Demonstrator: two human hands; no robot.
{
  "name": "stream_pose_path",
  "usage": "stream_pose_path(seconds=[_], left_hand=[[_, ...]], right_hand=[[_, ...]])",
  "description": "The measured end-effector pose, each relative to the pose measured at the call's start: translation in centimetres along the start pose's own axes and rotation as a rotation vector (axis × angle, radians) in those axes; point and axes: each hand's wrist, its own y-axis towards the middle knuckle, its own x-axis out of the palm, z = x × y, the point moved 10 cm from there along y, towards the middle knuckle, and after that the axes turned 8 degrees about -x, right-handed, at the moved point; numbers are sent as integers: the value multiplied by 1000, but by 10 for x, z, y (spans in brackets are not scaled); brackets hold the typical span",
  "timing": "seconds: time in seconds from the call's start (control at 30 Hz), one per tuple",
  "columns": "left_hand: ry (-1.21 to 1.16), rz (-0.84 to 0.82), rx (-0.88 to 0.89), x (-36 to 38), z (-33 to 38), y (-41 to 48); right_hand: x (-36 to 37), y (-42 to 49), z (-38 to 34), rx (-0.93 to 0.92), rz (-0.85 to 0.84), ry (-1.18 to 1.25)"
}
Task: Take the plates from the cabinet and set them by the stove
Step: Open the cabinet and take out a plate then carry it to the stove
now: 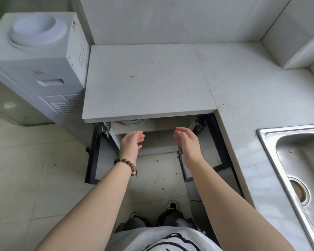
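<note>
The cabinet [93, 154] under the surface [149, 84] stands with both doors swung open. On its upper shelf, right under the edge of the surface, sits a stack of plates [133, 121]; only their round metallic rims show, and how many there are cannot be told. At the right a steel sink [272, 147] is set into the surface, its drain hole showing in the basin.

Both arms reach forward and down toward the cabinet opening. The left hand [131, 144], with a wooden bead bracelet [129, 164] at the wrist, and the right hand [186, 142] face each other palm to palm, fingers loosely spread and slightly bent, holding nothing, below and in front of the plates.

The surface is pale speckled stone in an L shape with a few small crumbs. A white water dispenser [38, 60] stands at the left on the tiled floor [25, 169]
</note>
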Motion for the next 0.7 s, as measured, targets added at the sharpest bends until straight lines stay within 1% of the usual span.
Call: stream_pose_path(seconds=[0.33,0.57,0.7], left_hand=[[-58,93,42,-38,13,6],[-156,214,49,-47,6,13],[-213,258,43,-46,-9,20]], right_hand=[[54,16,-1,-14,-124,-22],[66,44,11,30,-264,-44],[67,57,28,62,-293,-59]])
